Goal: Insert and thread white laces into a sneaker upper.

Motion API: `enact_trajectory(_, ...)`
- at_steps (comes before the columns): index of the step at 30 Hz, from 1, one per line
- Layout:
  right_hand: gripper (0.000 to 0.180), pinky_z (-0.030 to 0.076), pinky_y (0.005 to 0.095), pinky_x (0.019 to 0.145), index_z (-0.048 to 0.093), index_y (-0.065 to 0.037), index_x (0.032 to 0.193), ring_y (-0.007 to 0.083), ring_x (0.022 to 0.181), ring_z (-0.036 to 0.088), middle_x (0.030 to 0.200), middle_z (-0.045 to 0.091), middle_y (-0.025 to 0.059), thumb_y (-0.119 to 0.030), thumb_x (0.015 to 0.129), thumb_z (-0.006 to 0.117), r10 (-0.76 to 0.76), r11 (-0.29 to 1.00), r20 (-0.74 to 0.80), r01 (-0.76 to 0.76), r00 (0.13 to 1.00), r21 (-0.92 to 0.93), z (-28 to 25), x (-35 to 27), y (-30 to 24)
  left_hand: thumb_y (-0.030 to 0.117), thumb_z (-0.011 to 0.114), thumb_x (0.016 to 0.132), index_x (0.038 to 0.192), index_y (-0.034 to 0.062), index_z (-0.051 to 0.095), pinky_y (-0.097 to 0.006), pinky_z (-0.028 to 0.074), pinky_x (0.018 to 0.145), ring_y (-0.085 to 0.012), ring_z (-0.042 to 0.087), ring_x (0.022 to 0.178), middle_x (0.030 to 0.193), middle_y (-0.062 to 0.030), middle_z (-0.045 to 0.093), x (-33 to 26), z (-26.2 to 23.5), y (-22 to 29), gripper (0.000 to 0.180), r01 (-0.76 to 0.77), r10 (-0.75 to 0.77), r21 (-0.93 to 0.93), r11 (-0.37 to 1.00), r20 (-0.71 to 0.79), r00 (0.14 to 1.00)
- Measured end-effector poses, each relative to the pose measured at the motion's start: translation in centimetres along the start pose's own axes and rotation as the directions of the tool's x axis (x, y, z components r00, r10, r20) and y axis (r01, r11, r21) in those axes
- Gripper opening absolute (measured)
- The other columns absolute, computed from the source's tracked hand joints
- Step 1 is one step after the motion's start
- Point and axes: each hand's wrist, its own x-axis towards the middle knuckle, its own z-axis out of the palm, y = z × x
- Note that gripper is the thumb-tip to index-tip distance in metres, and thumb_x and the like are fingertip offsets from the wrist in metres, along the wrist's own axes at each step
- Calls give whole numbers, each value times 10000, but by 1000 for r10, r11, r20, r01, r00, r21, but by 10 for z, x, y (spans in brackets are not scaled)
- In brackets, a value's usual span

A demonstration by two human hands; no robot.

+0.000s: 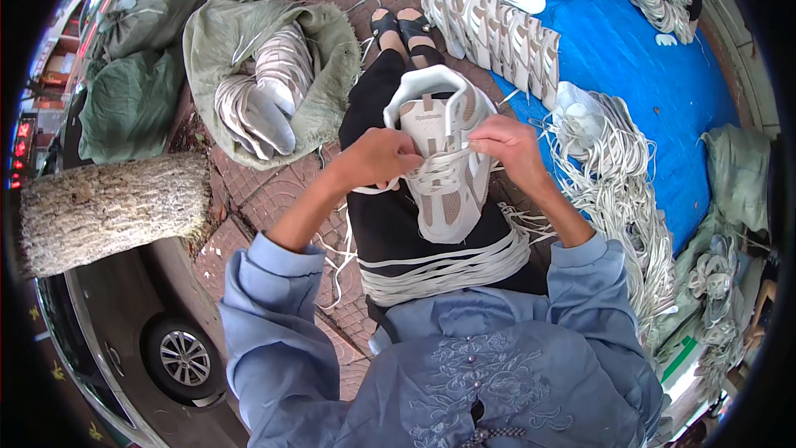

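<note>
A white and beige shoe upper (429,126) rests on my lap, its toe toward me and its padded collar toward my feet. White shoelace (439,168) crosses its front in several rows. My left hand (377,158) is closed at the upper's left side, with a lace loop hanging below the fingers. On the other side, my right hand (512,148) pinches the lace beside the eyelets. Its fingertips hide the lace end. A bundle of loose white laces (448,274) lies across my thighs.
A blue tarp (655,91) at the right carries stacked shoe uppers (497,33) and a long heap of laces (622,191). An open green sack (336,54) at the left holds more uppers (278,75). Beyond it stand a tree trunk (116,207) and a parked car (116,332).
</note>
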Motion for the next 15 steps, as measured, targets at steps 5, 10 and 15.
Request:
enact_trajectory(5, 89, 440, 264, 635, 594, -5, 726, 179, 701, 556, 743, 555, 65, -81, 684, 615, -176, 979, 10, 176, 984, -104, 22, -4, 5, 104, 510, 728, 681, 25, 568, -350, 470, 470, -247, 601, 509, 565, -108, 581, 8, 17, 2, 109, -109, 190, 521, 846, -105, 976)
enact_trajectory(10, 97, 443, 279, 604, 592, -21, 717, 198, 659, 549, 705, 540, 67, -113, 691, 609, -190, 974, 28, 192, 981, -122, 16, -20, 13, 141, 534, 686, 691, 79, 533, -329, 416, 570, -212, 542, 647, 626, -43, 534, 2, 26, 2, 62, -256, 676, 954, 156, 86, 732)
enact_trajectory(15, 96, 434, 287, 565, 581, -34, 697, 211, 630, 547, 671, 533, 64, -129, 707, 583, -248, 918, -21, 228, 969, -325, 8, -10, 14, 51, 562, 599, 694, 76, 515, -325, 379, 572, -214, 497, 648, 628, -59, 500, -4, 31, 7, 109, -415, 802, 782, 466, -174, 572)
